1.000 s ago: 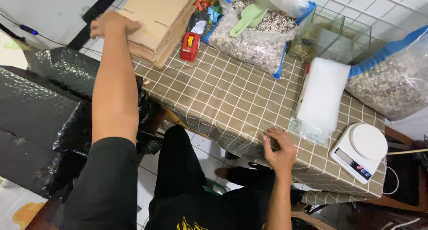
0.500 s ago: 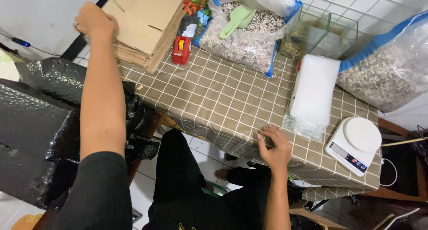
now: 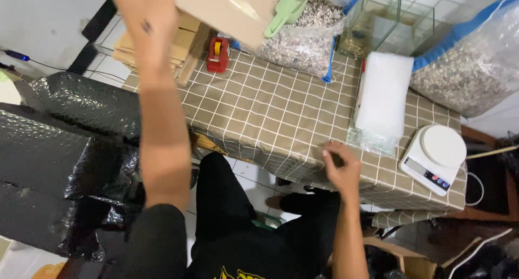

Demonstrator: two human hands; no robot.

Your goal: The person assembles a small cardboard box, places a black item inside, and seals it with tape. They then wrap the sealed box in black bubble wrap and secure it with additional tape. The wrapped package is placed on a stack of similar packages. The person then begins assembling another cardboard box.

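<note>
1. The left hand (image 3: 141,20) is raised at the top of the head view and holds a flat brown cardboard sheet (image 3: 230,7) by its left edge. The fingers are clamped on that edge, but the fingertips are hidden behind the sheet.
2. The flat brown cardboard sheet extends to the right of the left hand, tilted, above the table (its upper part is cut off by the frame). It overlaps the stack of flat brown cardboard pieces (image 3: 157,46) at the table's far left corner.
3. The right hand (image 3: 340,165) rests on the near edge of the table covered in a brown cloth with a white grid (image 3: 270,117). Its fingers are curled together; whether they pinch anything cannot be told.
4. A red tape dispenser (image 3: 218,54) stands just beside the stack.
5. A clear bag of pale gravel with a green plastic scoop (image 3: 284,14) lies behind it.
6. A white foam sheet in a clear bag (image 3: 384,98) lies near the right hand, with a white digital kitchen scale (image 3: 435,157) to its right.
7. Black bubble wrap (image 3: 59,149) lies left of the table.
</note>
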